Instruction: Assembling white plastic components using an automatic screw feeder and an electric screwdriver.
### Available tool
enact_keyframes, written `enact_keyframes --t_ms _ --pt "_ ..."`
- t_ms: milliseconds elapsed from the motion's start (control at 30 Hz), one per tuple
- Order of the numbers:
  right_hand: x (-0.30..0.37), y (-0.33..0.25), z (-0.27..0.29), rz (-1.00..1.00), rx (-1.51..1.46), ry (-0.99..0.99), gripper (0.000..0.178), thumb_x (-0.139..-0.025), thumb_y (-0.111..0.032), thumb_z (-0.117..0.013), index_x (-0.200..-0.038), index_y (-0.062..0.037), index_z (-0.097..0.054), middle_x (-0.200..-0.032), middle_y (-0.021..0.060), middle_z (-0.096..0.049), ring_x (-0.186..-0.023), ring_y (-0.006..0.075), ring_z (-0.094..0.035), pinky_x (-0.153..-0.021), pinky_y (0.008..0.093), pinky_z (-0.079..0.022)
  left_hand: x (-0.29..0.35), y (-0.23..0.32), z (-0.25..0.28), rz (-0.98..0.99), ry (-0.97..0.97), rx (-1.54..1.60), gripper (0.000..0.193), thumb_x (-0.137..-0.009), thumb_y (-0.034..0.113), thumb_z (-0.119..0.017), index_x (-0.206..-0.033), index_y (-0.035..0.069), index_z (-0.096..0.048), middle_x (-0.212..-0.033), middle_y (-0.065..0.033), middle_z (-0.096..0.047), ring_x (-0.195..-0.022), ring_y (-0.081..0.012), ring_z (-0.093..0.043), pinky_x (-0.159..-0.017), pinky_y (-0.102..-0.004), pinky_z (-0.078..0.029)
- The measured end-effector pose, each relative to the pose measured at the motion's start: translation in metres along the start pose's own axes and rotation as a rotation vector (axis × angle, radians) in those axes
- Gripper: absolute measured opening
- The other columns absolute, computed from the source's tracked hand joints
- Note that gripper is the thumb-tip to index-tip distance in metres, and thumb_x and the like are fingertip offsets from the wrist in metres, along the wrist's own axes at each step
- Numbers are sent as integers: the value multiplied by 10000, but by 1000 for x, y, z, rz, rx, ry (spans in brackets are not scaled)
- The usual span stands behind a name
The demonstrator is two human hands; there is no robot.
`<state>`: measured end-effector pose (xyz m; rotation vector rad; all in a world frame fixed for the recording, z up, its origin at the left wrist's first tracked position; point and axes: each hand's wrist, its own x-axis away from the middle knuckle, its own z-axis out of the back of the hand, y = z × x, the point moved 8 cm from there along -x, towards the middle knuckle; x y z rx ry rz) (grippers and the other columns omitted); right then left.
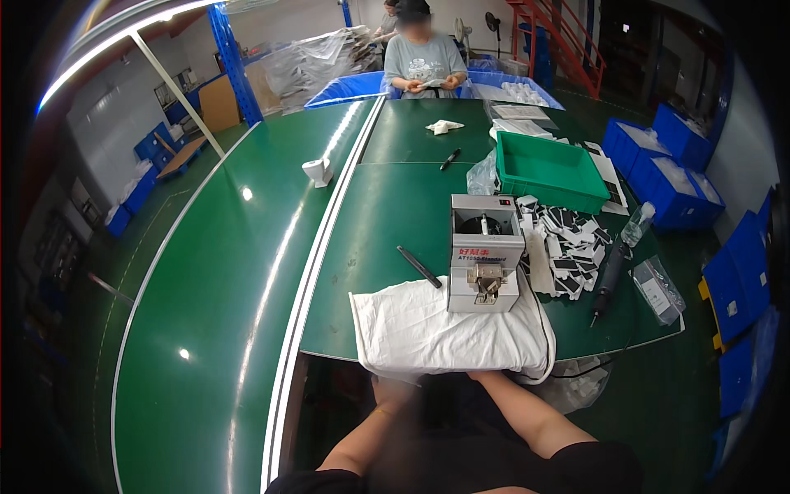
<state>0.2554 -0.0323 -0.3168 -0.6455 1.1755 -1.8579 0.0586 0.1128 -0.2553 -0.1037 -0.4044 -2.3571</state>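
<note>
My left hand [393, 390] and my right hand [485, 377] are at the near table edge, by the lower hem of a white cloth [411, 329]. The fingers of both are hidden below the cloth and edge, so what they hold, if anything, does not show. A grey box-shaped machine [462, 295], apparently a screw feeder, stands on the cloth's far right part. Left of it a dark pen-shaped tool [418, 266] lies partly on the cloth. A black electric screwdriver [610, 276] lies at the right.
Small white-and-black pieces [572, 255] lie heaped beside the machine, near a green bin [555, 198] and a plastic bag [658, 288]. On the green conveyor belt [214, 272] at left sits a white plastic part [318, 172]. Across the table a person [424, 62] holds something pale.
</note>
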Motion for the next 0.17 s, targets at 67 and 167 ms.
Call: enact_keyframes --t_ms 67,167 --pt "0 -4 -1 74 98 43 571 -1061 -366 -328 -1561 -133 -177 -1585 120 -259 -1464 262 -245 -1219 392 -174 2 -1 2 10 -12 -33 737 -859 651 -492 -1456 220 -461 -1538 -108 -391 -1414 -328 -355 -1141 -532 -248" --pt "39 7 -1 98 648 107 655 -1039 -491 -347 -1563 -143 -164 -1597 116 -229 -1465 268 -241 -1215 376 -188 0 -1 2 -124 191 37 653 -861 582 -531 -1396 208 -527 -1464 -117 -484 -1351 -344 -436 -1104 -528 -315"
